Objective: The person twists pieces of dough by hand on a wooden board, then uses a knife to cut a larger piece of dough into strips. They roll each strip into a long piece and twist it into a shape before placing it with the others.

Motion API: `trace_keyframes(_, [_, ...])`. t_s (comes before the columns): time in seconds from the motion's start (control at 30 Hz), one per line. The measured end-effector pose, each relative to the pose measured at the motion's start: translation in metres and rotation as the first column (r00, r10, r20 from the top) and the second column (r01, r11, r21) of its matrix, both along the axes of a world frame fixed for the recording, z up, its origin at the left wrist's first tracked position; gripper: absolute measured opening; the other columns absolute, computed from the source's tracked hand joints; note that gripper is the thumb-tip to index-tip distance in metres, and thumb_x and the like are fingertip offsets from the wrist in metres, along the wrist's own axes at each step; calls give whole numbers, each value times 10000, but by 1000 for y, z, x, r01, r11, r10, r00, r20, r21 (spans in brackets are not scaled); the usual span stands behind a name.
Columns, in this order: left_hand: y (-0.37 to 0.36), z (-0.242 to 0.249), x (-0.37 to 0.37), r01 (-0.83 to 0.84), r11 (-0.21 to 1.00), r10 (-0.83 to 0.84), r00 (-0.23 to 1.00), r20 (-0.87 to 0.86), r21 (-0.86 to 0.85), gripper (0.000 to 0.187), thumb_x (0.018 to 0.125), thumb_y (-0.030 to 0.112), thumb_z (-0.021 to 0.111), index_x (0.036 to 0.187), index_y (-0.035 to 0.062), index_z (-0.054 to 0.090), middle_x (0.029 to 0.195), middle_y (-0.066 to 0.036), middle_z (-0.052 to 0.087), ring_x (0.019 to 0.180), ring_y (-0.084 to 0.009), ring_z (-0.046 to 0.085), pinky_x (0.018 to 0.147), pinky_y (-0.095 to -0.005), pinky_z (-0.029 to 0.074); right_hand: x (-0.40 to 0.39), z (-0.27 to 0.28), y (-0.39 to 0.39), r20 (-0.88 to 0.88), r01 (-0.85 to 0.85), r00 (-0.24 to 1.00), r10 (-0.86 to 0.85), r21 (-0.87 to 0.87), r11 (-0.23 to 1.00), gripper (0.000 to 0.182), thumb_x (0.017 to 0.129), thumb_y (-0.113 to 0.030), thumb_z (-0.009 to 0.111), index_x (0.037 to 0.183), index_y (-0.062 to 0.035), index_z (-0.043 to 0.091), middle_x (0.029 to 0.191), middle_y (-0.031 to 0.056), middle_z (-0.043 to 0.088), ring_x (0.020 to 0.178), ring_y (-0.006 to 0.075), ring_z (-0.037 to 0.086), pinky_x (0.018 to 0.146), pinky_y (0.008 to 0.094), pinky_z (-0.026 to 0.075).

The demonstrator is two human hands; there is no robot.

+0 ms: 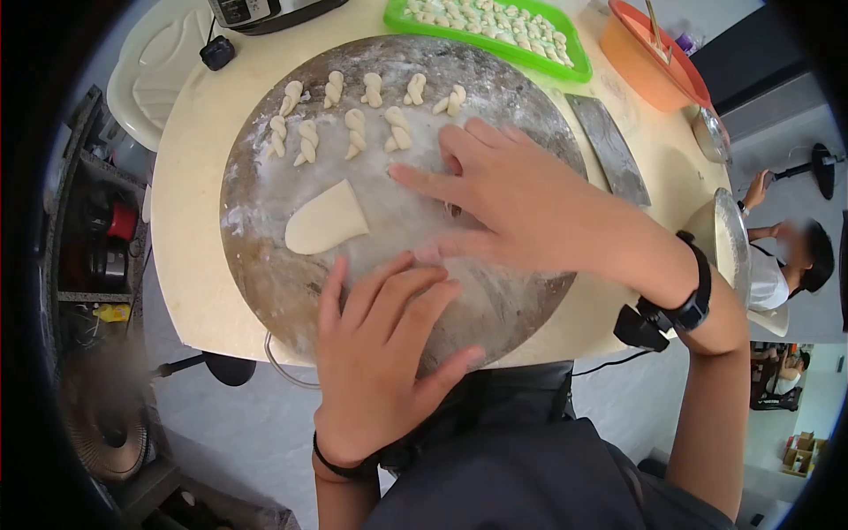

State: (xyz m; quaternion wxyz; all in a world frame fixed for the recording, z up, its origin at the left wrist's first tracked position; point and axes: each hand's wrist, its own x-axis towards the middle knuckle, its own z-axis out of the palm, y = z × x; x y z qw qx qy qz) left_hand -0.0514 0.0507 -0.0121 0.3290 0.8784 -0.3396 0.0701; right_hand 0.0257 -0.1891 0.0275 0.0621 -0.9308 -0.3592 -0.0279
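My left hand (380, 340) is open, its fingers spread over the near part of a round, floured board (256, 265). Just beyond its fingertips lies a flat piece of dough (325, 219) with one rounded end and one straight cut edge. My right hand (499, 194) reaches in from the right with index finger and thumb apart and the other fingers slightly bent; nothing shows in it. Its index fingertip is close below a small dough twist (398, 130). Several similar dough twists (355, 134) lie in two rows across the board's far side.
A flat metal blade (609, 148) lies right of the board. Behind stands a green tray (579, 69) of small dough pieces, beside an orange basin (614, 49). Metal bowls (746, 265) sit at the right edge. A person (773, 281) is farther right; a fan (106, 424) stands lower left.
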Motion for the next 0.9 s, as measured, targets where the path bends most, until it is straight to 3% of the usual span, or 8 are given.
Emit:
trace_keyframes(0.1, [1, 2, -1, 11, 1000, -10, 1000, -13, 20, 543, 871, 410, 840, 1313, 133, 688, 1347, -30, 687, 1359, -321, 607, 1224, -628, 309, 1, -7, -2, 38, -2, 999, 2, 14, 1000, 666, 1039, -540, 646, 1505, -65, 646, 1185, 174, 608, 1165, 341, 573, 994, 454, 466])
trace_keyframes(0.2, [1, 2, 2, 3, 1000, -3, 1000, -4, 15, 532, 867, 399, 833, 1301, 123, 696, 1338, -43, 696, 1361, -331, 612, 1239, -622, 294, -10, 13, -12, -100, 14, 995, -17, -29, 999, 648, 1042, -536, 645, 1498, -76, 657, 1177, 174, 615, 1178, 339, 579, 996, 448, 468])
trace_keyframes(0.3, [-1, 2, 0, -20, 1000, 19, 1000, -17, -24, 521, 850, 381, 821, 1275, 103, 711, 1321, -67, 713, 1354, -358, 625, 1253, -612, 282, -22, 24, -21, -210, 39, 976, -51, -60, 997, 667, 1044, -506, 648, 1553, -77, 608, 1081, 151, 546, 1071, 335, 540, 951, 438, 455])
trace_keyframes(0.4, [-5, 3, -1, -25, 999, 24, 1000, -14, -29, 512, 862, 371, 824, 1289, 115, 706, 1336, -55, 705, 1362, -342, 617, 1253, -603, 284, -16, 16, -16, -65, -20, 998, 20, 2, 1000, 650, 1047, -506, 644, 1532, -73, 631, 1087, 153, 547, 1064, 333, 542, 948, 443, 456])
trace_keyframes(0.67, [-2, 5, -3, -13, 1000, 13, 1000, -14, 20, 492, 885, 342, 830, 1307, 129, 695, 1358, -35, 687, 1379, -312, 597, 1258, -596, 269, -1, -1, -5, 52, -57, 997, 53, 79, 995, 631, 1037, -510, 668, 1494, -75, 657, 1114, 154, 565, 1067, 330, 565, 962, 436, 472])
trace_keyframes(0.77, [-6, 5, -5, -49, 998, 48, 999, -19, -28, 474, 830, 271, 832, 1256, 100, 715, 1315, -78, 715, 1354, -346, 625, 1259, -599, 288, 8, -16, 0, 138, -91, 988, 73, 128, 988, 608, 1033, -509, 681, 1458, -74, 678, 1115, 151, 567, 1057, 322, 567, 950, 440, 477])
trace_keyframes(0.9, [-5, 5, -6, -65, 998, 65, 998, -5, -8, 466, 871, 304, 833, 1276, 112, 706, 1329, -48, 696, 1354, -313, 612, 1247, -565, 294, 13, -17, 2, 160, -83, 985, 59, 146, 986, 595, 1023, -509, 696, 1426, -72, 697, 1105, 141, 563, 1042, 317, 566, 939, 441, 479])
